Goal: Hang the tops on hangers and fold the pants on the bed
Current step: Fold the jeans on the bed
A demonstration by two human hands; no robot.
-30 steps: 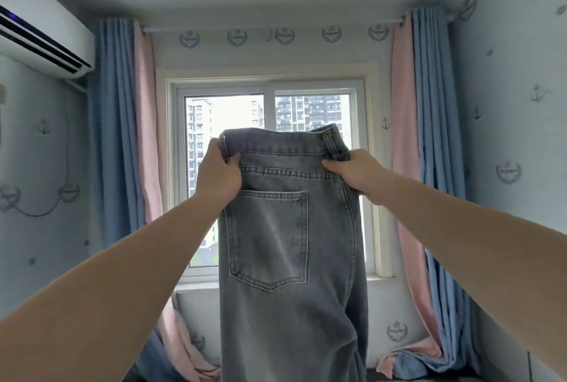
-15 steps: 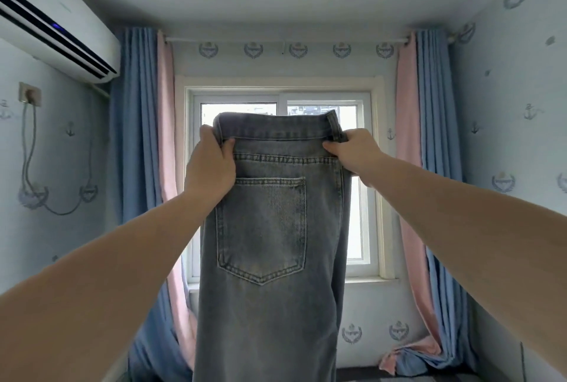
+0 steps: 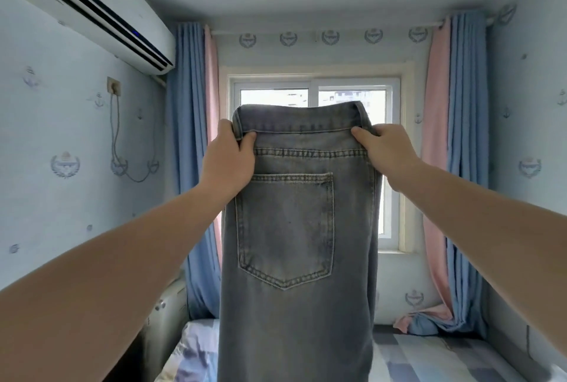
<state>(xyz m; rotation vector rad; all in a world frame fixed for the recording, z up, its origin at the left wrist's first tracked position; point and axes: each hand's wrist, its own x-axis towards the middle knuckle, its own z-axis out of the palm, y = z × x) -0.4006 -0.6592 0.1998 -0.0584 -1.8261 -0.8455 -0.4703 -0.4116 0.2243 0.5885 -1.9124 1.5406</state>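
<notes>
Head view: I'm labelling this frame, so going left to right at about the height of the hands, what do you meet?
Air conditioner → left blue curtain → left hand → jeans → right hand → right pink curtain → right blue curtain.

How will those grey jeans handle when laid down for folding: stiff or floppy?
Likely floppy: the jeans hang straight from both hands. The denim looks thick, so probably fairly heavy and not slippery.
</notes>
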